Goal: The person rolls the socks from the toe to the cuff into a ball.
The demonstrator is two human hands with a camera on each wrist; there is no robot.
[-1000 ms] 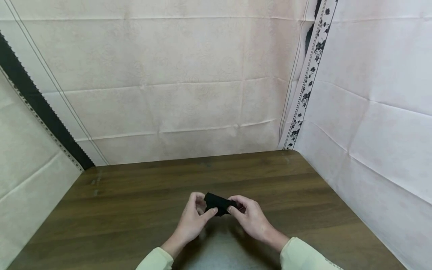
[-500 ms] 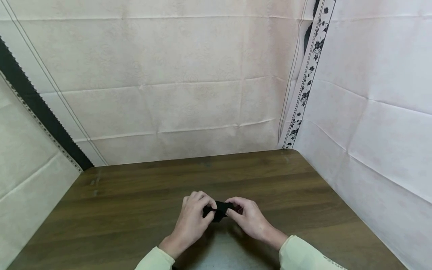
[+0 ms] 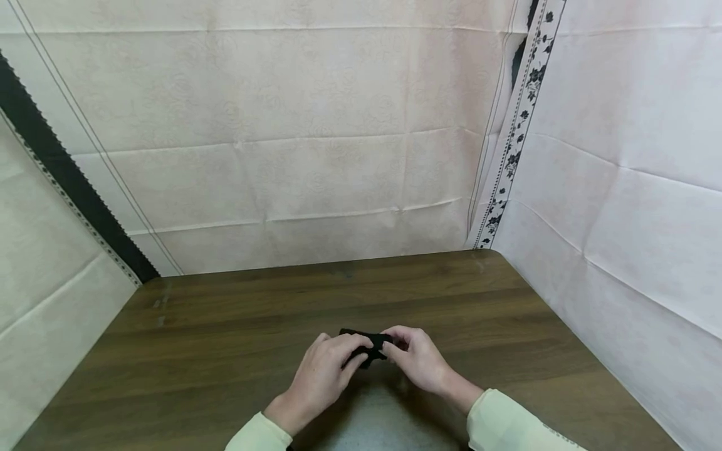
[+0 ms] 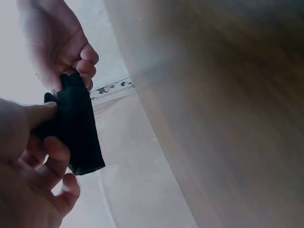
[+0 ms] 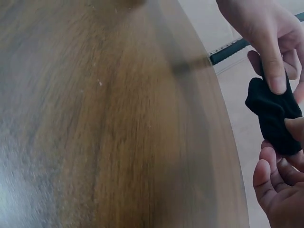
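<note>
Since a second ago, the left hand (image 3: 323, 376) has been turned back-upward. The black cloth (image 3: 379, 341) is pinched by it and the right hand (image 3: 422, 362) above the table (image 3: 254, 319), presumably steadied from both ends. Its folds are hard to make out; both sleeves (image 3: 510, 421) are cut off.

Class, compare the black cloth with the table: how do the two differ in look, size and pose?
Look: the cloth is plain black, while the table is brown with streaky wood grain.
Size: the cloth fits between the left hand and right hand, while the table spreads far wider than both.
Pose: the cloth is rumpled and held up, while the table lies flat beneath it.
Shared: both look mostly dark in the head view.
</note>
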